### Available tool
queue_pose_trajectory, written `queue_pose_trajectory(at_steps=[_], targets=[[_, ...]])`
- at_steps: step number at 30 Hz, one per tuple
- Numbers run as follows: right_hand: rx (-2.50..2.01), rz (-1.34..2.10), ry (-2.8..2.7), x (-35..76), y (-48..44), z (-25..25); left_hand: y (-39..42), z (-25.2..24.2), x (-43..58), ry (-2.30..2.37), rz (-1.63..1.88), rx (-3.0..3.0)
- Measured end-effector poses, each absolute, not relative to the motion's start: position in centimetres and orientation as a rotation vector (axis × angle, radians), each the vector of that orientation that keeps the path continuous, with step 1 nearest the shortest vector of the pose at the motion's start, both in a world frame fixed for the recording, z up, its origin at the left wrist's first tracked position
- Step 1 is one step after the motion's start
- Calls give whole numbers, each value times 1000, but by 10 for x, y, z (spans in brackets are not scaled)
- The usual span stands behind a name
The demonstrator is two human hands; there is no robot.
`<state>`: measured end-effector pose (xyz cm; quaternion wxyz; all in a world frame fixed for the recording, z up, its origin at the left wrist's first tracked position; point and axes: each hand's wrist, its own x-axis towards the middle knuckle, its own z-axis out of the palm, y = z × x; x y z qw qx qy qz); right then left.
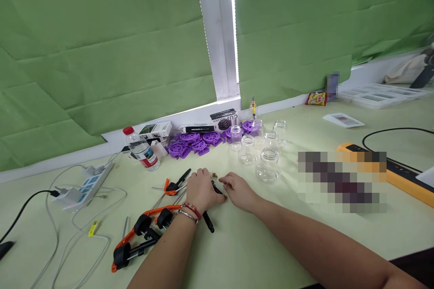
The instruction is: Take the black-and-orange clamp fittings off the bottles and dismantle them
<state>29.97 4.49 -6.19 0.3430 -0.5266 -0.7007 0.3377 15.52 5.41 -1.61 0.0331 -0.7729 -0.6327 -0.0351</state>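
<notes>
My left hand [203, 192], with bracelets at its wrist, curls palm-down over a slim black piece [216, 188] that shows beside the thumb. Its fingers hide most of that piece. From under the wrist pokes a black handle [208, 222]; whether the two are joined is hidden. Just to the right, my right hand [240, 191] reaches in with loosely bent fingers, and nothing shows in them. A tiny brown item [214, 175] lies beyond the fingertips. Left of my hands rest orange-and-black clamp-like tools [144, 223] with metal rods, and a smaller one [171, 187] behind.
Clear glass jars [267, 165] stand behind my right hand, near purple plastic parts [198, 141] and boxes [225, 119]. A red-capped bottle [142, 149], a power strip [90, 187] and loose cables occupy the left. An orange-and-black device [400, 176] lies at right.
</notes>
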Motion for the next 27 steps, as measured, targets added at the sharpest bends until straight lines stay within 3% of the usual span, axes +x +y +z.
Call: queue_pose_trajectory(at_steps=[16,27], targets=[[-1462,878,-2089,285,31,-49,26,-18,138,-1885,-218,-2284],[-1560,765,-2232,331,39,-28,33,-11,125,-2085,23,-2300]])
